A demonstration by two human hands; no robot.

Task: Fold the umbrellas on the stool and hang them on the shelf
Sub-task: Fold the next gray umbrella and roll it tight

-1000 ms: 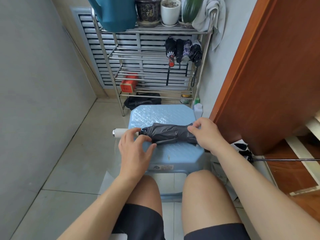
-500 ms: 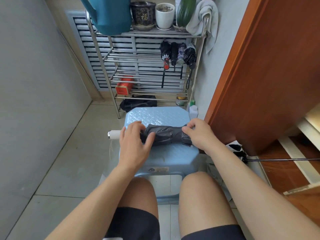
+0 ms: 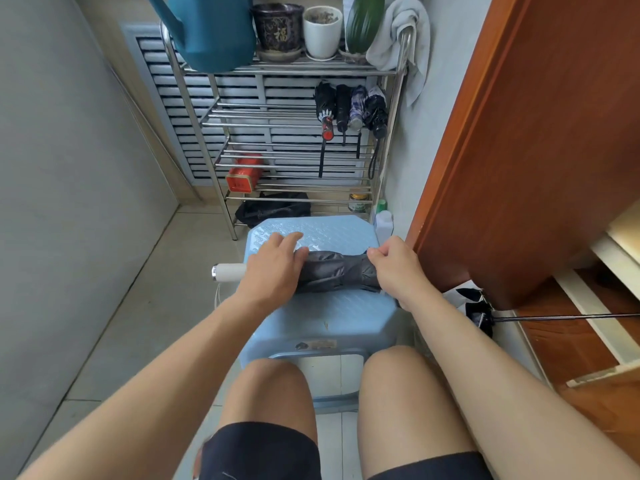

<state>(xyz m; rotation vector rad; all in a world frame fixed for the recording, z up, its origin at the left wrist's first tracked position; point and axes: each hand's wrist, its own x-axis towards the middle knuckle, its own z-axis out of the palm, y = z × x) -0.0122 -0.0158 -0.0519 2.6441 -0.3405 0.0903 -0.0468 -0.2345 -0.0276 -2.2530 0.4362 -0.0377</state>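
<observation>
Canopy of the umbrella [image 3: 334, 271] on the stool [image 3: 332, 317] is now rolled tighter than a second ago, pressed under the flattened left hand [image 3: 273, 268] and pinched by the right hand [image 3: 398, 265], so strapping seems next.

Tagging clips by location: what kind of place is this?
Likely a home utility corner or balcony nook: a metal shelf with flower pots and a teal watering can, folded umbrellas hung from it, tiled floor, wooden door alongside.
</observation>
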